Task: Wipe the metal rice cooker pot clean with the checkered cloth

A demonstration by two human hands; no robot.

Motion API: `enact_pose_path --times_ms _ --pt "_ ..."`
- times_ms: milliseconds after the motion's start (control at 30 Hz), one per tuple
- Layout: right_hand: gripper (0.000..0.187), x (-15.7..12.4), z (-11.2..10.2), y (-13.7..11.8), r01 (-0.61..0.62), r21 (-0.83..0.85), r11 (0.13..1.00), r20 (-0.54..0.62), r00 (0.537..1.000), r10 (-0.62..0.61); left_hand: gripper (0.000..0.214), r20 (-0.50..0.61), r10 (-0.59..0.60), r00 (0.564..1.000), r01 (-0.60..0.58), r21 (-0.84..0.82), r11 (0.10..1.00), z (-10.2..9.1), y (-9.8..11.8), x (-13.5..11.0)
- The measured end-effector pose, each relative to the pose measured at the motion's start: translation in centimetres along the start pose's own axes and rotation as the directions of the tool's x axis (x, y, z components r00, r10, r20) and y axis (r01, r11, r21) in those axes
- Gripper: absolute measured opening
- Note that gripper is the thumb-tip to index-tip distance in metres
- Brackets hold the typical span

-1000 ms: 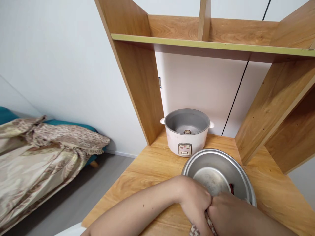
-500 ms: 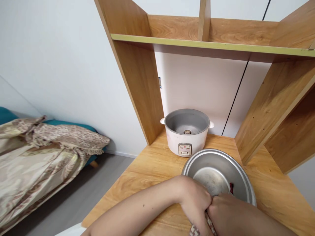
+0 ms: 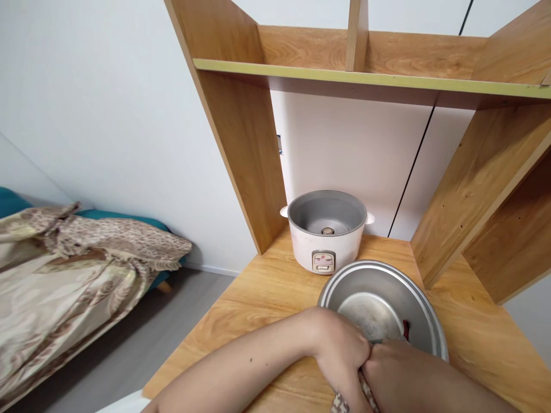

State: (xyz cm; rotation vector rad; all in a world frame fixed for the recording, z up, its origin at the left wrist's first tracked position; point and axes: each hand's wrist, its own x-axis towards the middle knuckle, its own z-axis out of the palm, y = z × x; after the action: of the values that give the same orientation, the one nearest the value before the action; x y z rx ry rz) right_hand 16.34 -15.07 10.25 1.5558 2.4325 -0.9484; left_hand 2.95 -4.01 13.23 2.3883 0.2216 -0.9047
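Observation:
My left hand (image 3: 342,347) is closed, thumb pointing down, with brown-and-white checkered cloth (image 3: 368,391) showing on both sides of the thumb. Pressed against it is my right hand (image 3: 396,364), fingers curled; what it grips is hidden. Both hands are over the near side of a round silver metal basin (image 3: 379,275) and cover part of its rim. A small dark red thing (image 3: 405,330) shows just beyond my right hand, against the basin's inside; its kind is unclear.
Behind the basin stands a white rice cooker body (image 3: 305,252), lidless, on the wooden desk (image 3: 258,292). Wooden shelf panels (image 3: 241,143) rise on both sides, with a shelf (image 3: 327,74) across above. At left is a teal sofa (image 3: 129,215) under patterned covers.
Almost nothing differs. The dark red thing by my right hand has shifted very slightly; both hands, the basin and the cooker keep their places.

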Motion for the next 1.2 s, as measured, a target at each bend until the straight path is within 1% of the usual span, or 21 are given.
enact_pose_path --times_ms 33,67,133,233,300,367,433,533,567,633,667,700,800,900,1000,1100,1200 --pt "0.038 0.1 0.4 0.4 0.017 0.024 1.000 0.012 1.000 -0.018 0.063 0.002 0.001 1.000 -0.001 -0.004 1.000 0.0 0.0 0.0" --pt "0.036 0.2 0.7 0.7 0.023 0.017 1.000 0.001 1.000 -0.023 0.064 0.002 0.003 1.000 -0.003 -0.007 1.000 0.0 0.0 0.0" --pt "0.032 0.2 0.7 0.7 0.026 -0.031 0.999 0.005 1.000 -0.026 0.064 -0.005 0.010 1.000 -0.010 -0.012 1.000 0.1 -0.1 0.0" --pt "0.028 -0.3 -0.3 -0.5 0.007 -0.097 0.995 0.006 1.000 -0.006 0.063 -0.025 0.027 0.999 -0.028 -0.021 0.999 0.3 -0.4 0.2" --pt "0.027 -0.6 -1.1 -1.3 -0.018 -0.115 0.993 0.006 1.000 0.018 0.063 -0.023 0.031 0.999 -0.032 -0.021 0.999 0.4 -0.6 0.3" --pt "0.027 -0.7 -1.4 -1.6 -0.035 -0.125 0.992 0.021 0.999 0.038 0.063 -0.021 0.028 0.999 -0.029 -0.023 0.999 0.4 -0.7 0.4" --pt "0.028 -0.6 -1.0 -1.3 -0.035 -0.122 0.992 0.038 0.998 0.040 0.062 -0.024 0.029 0.999 -0.030 -0.029 0.999 0.3 -0.7 0.4" --pt "0.031 -0.1 0.2 -0.1 0.001 -0.048 0.999 0.044 0.999 0.001 0.063 -0.017 0.038 0.999 -0.039 -0.024 0.999 0.3 -0.4 0.4" --pt "0.033 0.0 0.5 0.3 0.017 -0.015 1.000 0.005 1.000 -0.017 0.064 -0.012 0.039 0.999 -0.040 -0.019 0.999 0.3 -0.3 0.4" --pt "0.035 0.2 0.8 0.5 0.043 -0.008 0.999 -0.003 0.999 -0.043 0.065 -0.003 0.037 0.999 -0.037 -0.011 0.999 0.3 -0.2 0.4" --pt "0.033 0.2 0.6 0.4 0.040 -0.040 0.998 0.008 0.999 -0.040 0.065 0.000 0.036 0.999 -0.036 -0.012 0.999 0.2 -0.2 0.4" --pt "0.033 0.1 0.2 0.0 0.012 -0.084 0.996 0.055 0.998 -0.007 0.064 0.003 0.034 0.999 -0.034 -0.014 0.999 0.2 -0.1 0.3" --pt "0.041 -0.2 -1.2 -1.4 -0.016 -0.202 0.979 0.101 0.994 0.037 0.061 -0.002 0.031 1.000 -0.031 -0.031 0.999 0.2 -0.2 0.2" --pt "0.041 -0.4 -2.0 -2.1 -0.016 -0.239 0.971 0.120 0.992 0.046 0.061 -0.022 0.030 0.999 -0.031 -0.035 0.999 0.1 -0.3 0.2" --pt "0.039 -0.2 -1.3 -1.5 -0.008 -0.196 0.981 0.084 0.996 0.025 0.059 -0.036 0.044 0.998 -0.046 -0.046 0.998 0.2 -0.4 0.2" --pt "0.034 0.2 0.3 0.1 0.019 -0.129 0.992 0.028 0.999 -0.016 0.059 -0.037 0.051 0.998 -0.053 -0.054 0.997 0.2 -0.3 0.3" --pt "0.035 0.7 1.5 1.3 0.005 -0.069 0.998 0.031 1.000 -0.002 0.063 -0.014 0.049 0.999 -0.049 -0.036 0.998 0.3 -0.3 0.6"
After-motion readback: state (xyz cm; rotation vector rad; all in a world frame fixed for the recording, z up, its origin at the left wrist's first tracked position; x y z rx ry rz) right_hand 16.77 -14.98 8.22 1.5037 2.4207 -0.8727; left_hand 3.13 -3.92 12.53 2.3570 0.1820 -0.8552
